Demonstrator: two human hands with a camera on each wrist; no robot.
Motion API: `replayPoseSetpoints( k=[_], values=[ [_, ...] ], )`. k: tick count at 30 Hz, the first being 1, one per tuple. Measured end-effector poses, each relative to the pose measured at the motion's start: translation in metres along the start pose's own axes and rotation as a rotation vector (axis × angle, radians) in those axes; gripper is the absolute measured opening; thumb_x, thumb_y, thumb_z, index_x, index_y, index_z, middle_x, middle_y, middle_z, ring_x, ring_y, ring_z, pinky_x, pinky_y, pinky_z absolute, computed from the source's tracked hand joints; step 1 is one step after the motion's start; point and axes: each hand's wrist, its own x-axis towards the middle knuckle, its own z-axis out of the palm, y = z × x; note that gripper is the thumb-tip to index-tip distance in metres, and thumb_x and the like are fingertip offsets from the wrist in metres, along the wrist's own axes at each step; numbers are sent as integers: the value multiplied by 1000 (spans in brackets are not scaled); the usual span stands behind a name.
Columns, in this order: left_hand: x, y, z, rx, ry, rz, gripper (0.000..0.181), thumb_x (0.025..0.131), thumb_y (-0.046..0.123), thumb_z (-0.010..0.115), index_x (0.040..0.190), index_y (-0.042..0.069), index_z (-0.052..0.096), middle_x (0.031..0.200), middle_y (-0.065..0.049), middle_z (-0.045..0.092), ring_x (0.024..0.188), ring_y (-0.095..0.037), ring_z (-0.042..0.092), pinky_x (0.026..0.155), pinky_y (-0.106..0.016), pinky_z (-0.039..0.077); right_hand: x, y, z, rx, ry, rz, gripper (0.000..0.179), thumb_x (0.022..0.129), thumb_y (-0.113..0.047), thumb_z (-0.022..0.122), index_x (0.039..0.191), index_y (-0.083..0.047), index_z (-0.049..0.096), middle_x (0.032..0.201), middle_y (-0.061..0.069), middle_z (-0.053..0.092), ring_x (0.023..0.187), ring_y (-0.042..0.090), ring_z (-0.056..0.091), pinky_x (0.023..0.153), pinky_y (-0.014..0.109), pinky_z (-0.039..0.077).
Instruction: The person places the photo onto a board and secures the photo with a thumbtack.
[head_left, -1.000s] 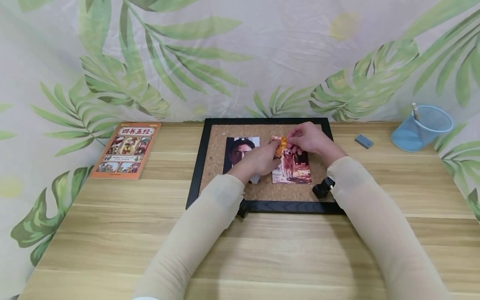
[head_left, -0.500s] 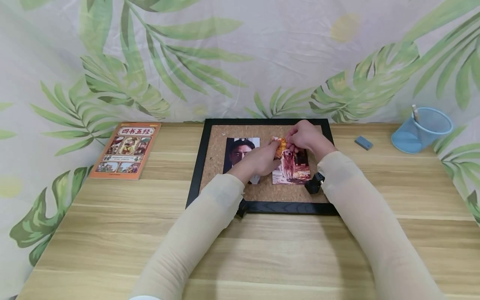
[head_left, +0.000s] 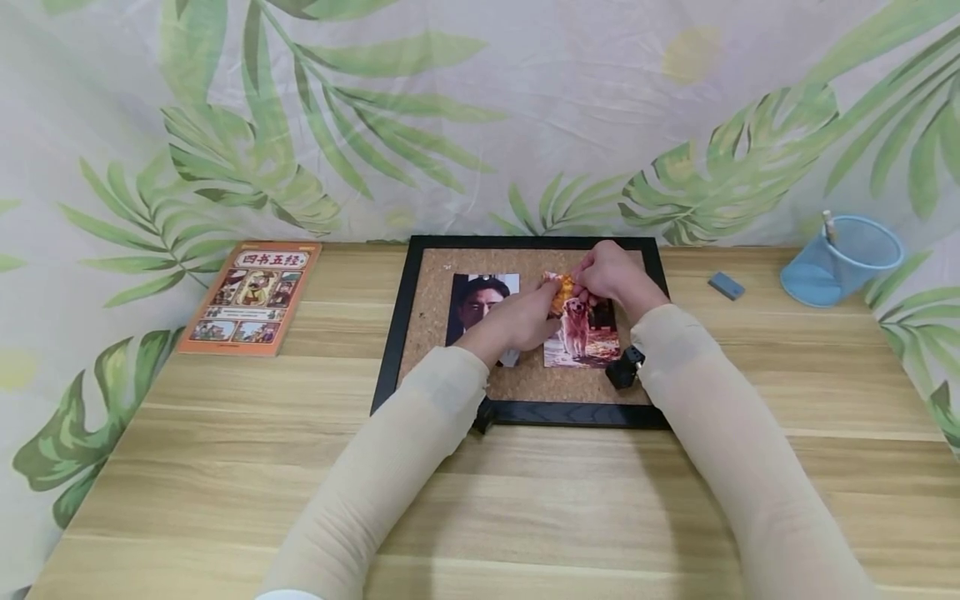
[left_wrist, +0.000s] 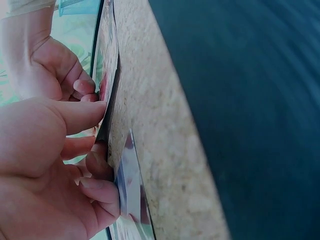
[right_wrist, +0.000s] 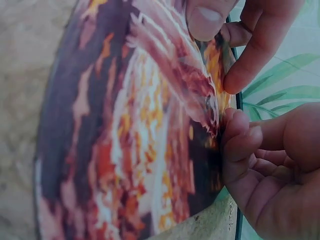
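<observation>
A dog photo [head_left: 577, 337] lies on the cork board [head_left: 540, 387], its upper part bowed off the cork in the right wrist view. At its upper left, my left hand [head_left: 528, 321] holds the edge between thumb [left_wrist: 85, 115] and fingers. Lower left fingers touch the portrait photo [left_wrist: 132, 187], which the hand partly covers in the head view. My right hand [head_left: 611, 275] has curled fingers at the dog photo's top, thumb and index fingertips [right_wrist: 242, 142] pinched together. Whatever is between those tips is hidden. A small pale spot, perhaps a pin, shows at the portrait's top.
The board's black frame [head_left: 577, 414] reaches the patterned cloth behind. An orange book [head_left: 251, 300] lies at the left. On the right are a blue eraser [head_left: 726, 286] and a tilted blue mesh pen cup [head_left: 840, 262] with one pencil-like stick inside. Wrist cameras hang under both sleeves.
My right wrist and forearm have shifted slightly left and inward, while its fingertips stay at the photo's top. The left hand and both photos look unmoved.
</observation>
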Motion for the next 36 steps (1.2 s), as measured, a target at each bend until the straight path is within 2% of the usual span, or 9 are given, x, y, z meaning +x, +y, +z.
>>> replayPoseSetpoints(
  k=[6,14,22,27,33,36],
  values=[
    [-6,4,-3,10,8,0,75,109,33,61,172,15,26,178,-16,25,155,-35,46,124,-52,43,-1,3,-5,-25,-25,-6,25,111,-11,56,116,8,71,70,0,68,57,8,60,57,23,50],
    [-17,14,-11,21,0,-3,75,109,34,61,173,15,25,179,-16,25,156,-32,45,125,-49,42,-1,7,-9,13,-51,-17,26,112,-12,56,121,9,68,68,-1,68,55,8,60,54,23,49],
    [-2,3,-3,12,-2,-1,77,109,32,63,173,17,25,179,-14,24,157,-35,44,125,-53,42,1,5,-8,-59,-43,-27,22,111,-10,55,113,7,68,71,0,68,55,9,61,54,24,51],
    [-1,3,-1,20,18,7,76,108,33,62,173,15,25,177,-15,29,155,-34,46,126,-50,42,2,4,-8,-52,-32,-29,19,110,-8,55,111,7,67,69,0,67,54,9,61,53,24,51],
    [-29,24,-14,62,38,-5,69,111,32,60,170,8,32,171,-20,38,153,-33,49,125,-48,43,1,15,-7,27,-7,10,19,110,-15,59,103,2,66,64,0,64,51,10,59,49,24,49],
    [-40,29,-18,93,66,-8,65,111,33,61,166,6,39,165,-21,46,147,-34,55,121,-49,47,-3,22,-7,59,0,-31,24,112,-18,56,102,1,66,64,1,64,49,10,58,48,25,48]
  ],
)
